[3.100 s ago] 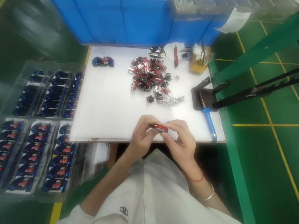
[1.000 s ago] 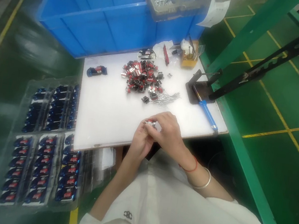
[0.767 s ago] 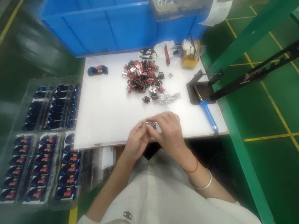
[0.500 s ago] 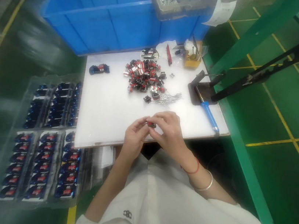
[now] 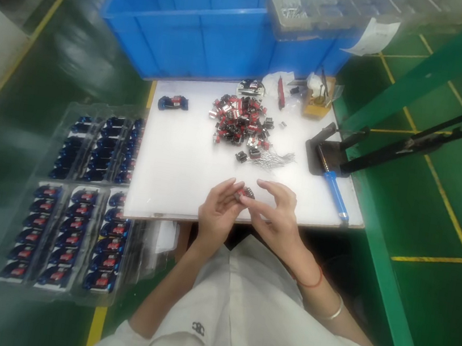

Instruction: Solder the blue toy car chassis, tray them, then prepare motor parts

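My left hand [image 5: 217, 211] pinches a small red-and-black part [image 5: 245, 192] with metal on it, just over the front edge of the white tabletop. My right hand [image 5: 274, 216] is beside it, index finger lifted away and thumb reaching to the part; whether the thumb presses on it I cannot tell. Beyond the hands lies a pile of similar red-and-black parts [image 5: 238, 118]. A bundle of thin silvery wires [image 5: 276, 159] rests at the near right of that pile.
A soldering iron [image 5: 337, 195] with a blue handle leans in its black stand at right. One dark blue piece [image 5: 173, 102] lies at the table's left. Clear trays [image 5: 66, 184] of blue pieces sit lower left. A large blue crate [image 5: 185, 40] stands behind, near a yellow box [image 5: 318, 106].
My right index finger has lifted off the small part and spread away from the thumb. The part shows more fully in my left hand. The view has shifted a little left.
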`<state>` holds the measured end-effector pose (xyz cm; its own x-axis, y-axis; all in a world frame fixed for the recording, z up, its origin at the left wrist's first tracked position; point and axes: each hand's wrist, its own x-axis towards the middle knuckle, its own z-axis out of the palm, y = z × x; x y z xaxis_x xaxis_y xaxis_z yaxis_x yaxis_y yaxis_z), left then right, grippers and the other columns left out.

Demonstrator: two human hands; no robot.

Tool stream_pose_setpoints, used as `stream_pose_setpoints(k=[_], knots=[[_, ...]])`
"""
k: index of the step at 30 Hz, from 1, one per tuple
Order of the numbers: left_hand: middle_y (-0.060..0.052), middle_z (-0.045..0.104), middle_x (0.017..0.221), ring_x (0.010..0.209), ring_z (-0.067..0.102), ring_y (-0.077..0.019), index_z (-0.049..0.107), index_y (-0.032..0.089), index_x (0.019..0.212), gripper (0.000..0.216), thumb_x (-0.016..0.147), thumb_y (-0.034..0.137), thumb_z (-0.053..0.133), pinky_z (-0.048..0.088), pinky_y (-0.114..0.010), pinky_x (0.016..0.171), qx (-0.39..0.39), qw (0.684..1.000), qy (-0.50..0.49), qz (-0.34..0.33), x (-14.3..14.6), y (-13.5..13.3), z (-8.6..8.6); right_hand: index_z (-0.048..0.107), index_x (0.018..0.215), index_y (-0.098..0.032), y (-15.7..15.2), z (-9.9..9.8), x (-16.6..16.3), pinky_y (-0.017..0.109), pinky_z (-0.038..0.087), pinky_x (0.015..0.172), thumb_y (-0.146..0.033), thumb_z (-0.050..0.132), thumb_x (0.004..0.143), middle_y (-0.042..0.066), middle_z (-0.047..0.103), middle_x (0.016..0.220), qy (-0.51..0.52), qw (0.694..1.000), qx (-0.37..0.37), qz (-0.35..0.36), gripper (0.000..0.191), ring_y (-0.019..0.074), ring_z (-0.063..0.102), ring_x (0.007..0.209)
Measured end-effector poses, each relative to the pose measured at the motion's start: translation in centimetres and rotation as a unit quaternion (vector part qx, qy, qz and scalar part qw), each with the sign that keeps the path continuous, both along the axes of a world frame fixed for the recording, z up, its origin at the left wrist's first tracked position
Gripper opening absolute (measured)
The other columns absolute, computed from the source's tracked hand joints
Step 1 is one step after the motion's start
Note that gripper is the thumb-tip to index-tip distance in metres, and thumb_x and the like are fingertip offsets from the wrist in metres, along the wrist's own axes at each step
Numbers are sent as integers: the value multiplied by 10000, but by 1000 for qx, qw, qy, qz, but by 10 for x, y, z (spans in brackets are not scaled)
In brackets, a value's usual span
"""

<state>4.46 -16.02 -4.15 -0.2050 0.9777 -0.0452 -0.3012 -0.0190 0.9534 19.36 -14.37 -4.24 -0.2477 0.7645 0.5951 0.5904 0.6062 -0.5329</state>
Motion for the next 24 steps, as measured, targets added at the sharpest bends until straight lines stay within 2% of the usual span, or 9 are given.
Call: stream_pose_setpoints(k=[8, 16, 24], knots=[[-92, 738, 1173, 1078, 713, -235, 690, 245, 1148, 459, 718, 232, 852, 583, -361, 965, 32, 999, -21, -24, -2, -3, 2, 696, 1166, -402, -4, -4, -1, 500, 493, 973, -64, 573, 864, 56, 576, 1302, 7, 998, 58, -10, 469, 270, 513, 1212], [-69, 767, 1069, 1000, 737, -247, 719, 250, 1057, 430, 664, 253, 893, 591, -387, 932, 9, 998, -62, 0, -5, -1, 1, 716, 1137, -405, -10, 6, -8, 510, 478, 1002, -58, 511, 877, 41, 581, 1322, 39, 998, 38, -9, 480, 262, 513, 1216], [-24, 772, 1035, 957, 737, -200, 693, 292, 1079, 431, 691, 291, 879, 599, -347, 885, 18, 995, -93, -32, -6, 1, 2, 726, 1028, -312, -14, 20, -14, 495, 500, 978, -38, 471, 871, 68, 594, 1279, 19, 999, 28, -25, 406, 261, 518, 1212]])
